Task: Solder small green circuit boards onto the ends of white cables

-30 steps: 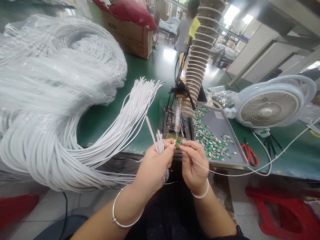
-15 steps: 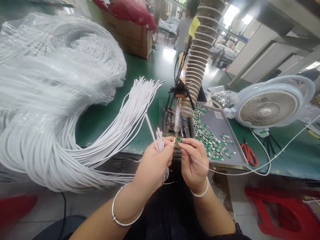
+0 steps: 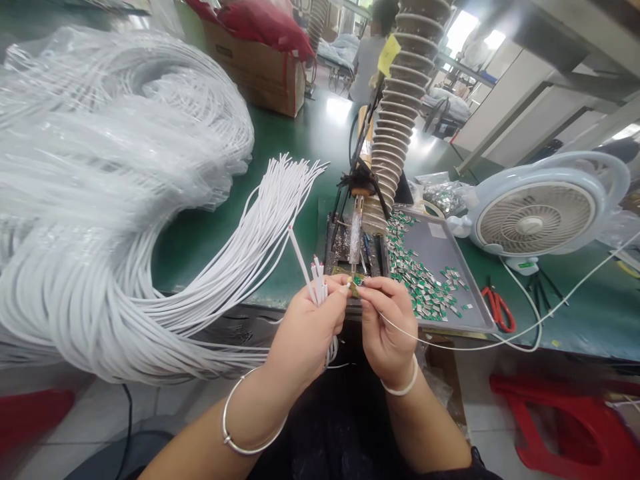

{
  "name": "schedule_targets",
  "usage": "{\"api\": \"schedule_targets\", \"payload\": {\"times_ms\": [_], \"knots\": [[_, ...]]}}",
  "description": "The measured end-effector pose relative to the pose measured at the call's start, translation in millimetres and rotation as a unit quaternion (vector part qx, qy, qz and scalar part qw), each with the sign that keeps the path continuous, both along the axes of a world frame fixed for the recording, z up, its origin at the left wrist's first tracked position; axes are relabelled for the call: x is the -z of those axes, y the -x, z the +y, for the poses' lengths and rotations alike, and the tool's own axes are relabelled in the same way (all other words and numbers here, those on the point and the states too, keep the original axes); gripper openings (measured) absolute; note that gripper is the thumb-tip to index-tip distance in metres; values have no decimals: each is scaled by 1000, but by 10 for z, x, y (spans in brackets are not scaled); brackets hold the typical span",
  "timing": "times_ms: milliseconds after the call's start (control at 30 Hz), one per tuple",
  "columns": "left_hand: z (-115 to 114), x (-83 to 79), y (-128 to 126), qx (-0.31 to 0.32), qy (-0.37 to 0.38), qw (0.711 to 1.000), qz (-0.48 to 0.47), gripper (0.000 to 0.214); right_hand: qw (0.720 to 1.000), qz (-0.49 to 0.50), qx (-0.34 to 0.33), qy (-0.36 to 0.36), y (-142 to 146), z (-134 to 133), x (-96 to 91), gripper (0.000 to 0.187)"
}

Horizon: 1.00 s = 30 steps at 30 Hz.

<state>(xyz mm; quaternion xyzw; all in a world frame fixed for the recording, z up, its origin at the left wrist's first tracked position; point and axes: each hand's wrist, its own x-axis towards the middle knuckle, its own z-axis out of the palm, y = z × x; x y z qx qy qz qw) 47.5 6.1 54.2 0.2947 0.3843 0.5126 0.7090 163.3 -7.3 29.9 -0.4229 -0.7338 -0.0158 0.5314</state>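
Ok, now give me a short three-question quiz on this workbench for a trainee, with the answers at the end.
1. Which hand holds the bunch of white cables?
2. True or false: the small green parts lie on a gray tray.
3. What lies on the green bench to the right of the tray?
A. Red-handled pliers
B. A hammer
C. A roll of tape

Key:
1. The left hand
2. True
3. A
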Motion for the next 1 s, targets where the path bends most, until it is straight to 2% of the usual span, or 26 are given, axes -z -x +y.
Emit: {"api": "schedule_targets", "payload": {"times_ms": [300, 400, 533, 667, 767, 1000], "knots": [[4, 133, 17, 18, 3, 999, 36, 19, 999, 20, -8, 24, -7, -13, 41, 29], [1, 204, 57, 29, -36, 995, 84, 23, 999, 37, -2, 37, -11, -23, 69, 30], [-18, 260, 108, 59, -99, 983, 144, 17, 996, 36, 3, 79, -13, -21, 91, 27], [-21, 265, 125, 38, -136, 970, 199, 10, 993, 30, 0, 116, -17, -16, 78, 19], [-15, 257, 144, 31, -145, 964, 220, 12, 994, 32, 5, 106, -23, -21, 73, 16], [-14, 208, 214, 109, -107, 970, 188, 18, 996, 46, 6, 72, -18, -19, 115, 21]]}}
